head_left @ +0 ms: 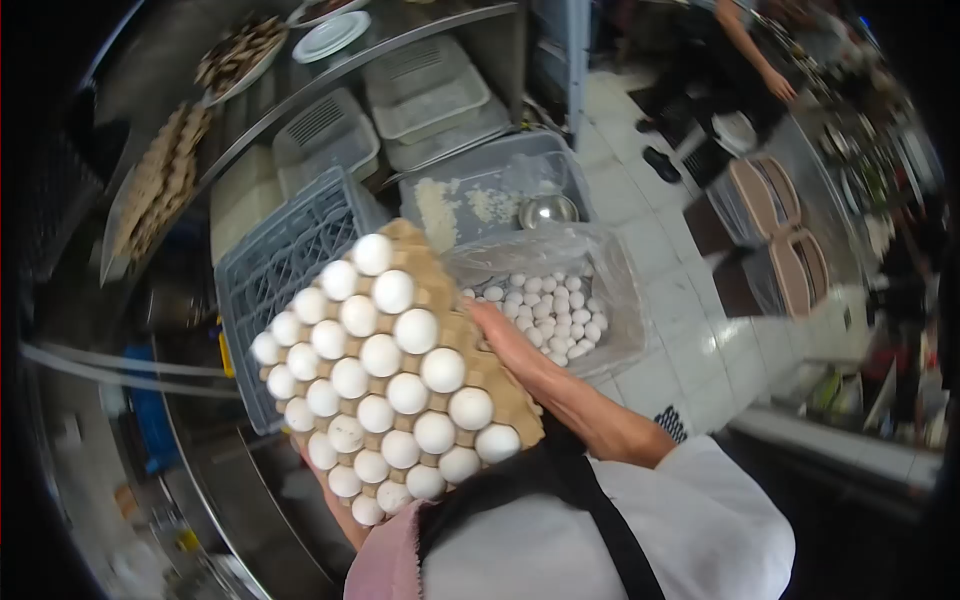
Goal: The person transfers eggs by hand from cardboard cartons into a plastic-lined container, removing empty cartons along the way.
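A brown cardboard egg tray (512, 405), filled with white eggs (380, 355) over most of its cups, is held tilted in front of my body. My right hand (492, 330) grips its right edge, the fingertips hidden behind the cardboard. At the lower left side, my left hand (342, 515) supports the tray, mostly covered by it. One column of cups along the right edge holds no eggs. Just beyond my right hand stands a plastic-lined tub (625, 285) with many loose white eggs (550, 312) inside.
A grey crate (285, 240) stands left of the tub. Behind it, a grey bin (480, 175) holds white bits and a metal bowl (548, 210). Plastic trays (425, 90) sit under a metal shelf (400, 45). Lidded bins (775, 230) and another person (745, 50) are at right.
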### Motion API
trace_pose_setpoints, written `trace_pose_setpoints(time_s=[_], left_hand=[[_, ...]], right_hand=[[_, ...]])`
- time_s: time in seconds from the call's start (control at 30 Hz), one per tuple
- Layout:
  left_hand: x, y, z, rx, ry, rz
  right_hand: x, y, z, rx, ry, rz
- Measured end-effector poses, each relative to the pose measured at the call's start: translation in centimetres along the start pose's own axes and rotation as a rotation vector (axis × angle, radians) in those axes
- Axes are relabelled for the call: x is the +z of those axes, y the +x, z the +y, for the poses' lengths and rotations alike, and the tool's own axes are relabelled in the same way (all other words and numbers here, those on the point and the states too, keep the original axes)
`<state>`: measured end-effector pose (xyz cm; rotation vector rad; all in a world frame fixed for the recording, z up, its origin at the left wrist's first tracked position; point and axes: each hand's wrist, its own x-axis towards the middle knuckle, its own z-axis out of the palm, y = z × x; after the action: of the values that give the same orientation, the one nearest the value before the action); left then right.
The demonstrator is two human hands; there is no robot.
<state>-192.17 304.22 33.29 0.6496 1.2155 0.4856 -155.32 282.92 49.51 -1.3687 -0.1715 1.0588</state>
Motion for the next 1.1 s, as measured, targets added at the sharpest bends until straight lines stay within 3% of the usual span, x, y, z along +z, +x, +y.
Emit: trace_pose_setpoints(time_s=[0.07,0.17,0.33,0.53,0.63,0.77,0.83,1.1], left_hand=[[2.4,-1.8,-0.6,0.002,-0.043,0.031],[5.9,-5.3,-7.2,0.034,-0.153,0.068],[9.4,-7.1,-16.3,0.074,-0.342,0.065],[9.5,-8.9,-20.7,0.075,-0.507,0.119],[9.5,-11.4,-21.1,0.061,-0.531,0.187],[11.0,-15.1,-23.0,0.043,-0.558,0.265],[11.8,-16.4,-24.4,0.038,-0.561,0.291],[16.7,-16.8,-27.5,0.109,-0.577,0.302]], right_hand=[[-2.3,-0.9,-1.9,0.176,0.1,0.021],[-6.7,-4.0,-3.2,0.277,0.235,0.002],[-12.1,-5.1,3.1,0.35,0.095,-0.06],[-14.2,-3.7,5.7,0.423,-0.12,-0.068],[-14.0,-2.0,7.2,0.506,-0.053,-0.094],[-15.6,1.9,10.8,0.538,-0.108,-0.218],[-15.8,4.0,11.0,0.518,-0.331,-0.475],[-14.5,10.5,13.7,0.552,-0.344,-0.549]])
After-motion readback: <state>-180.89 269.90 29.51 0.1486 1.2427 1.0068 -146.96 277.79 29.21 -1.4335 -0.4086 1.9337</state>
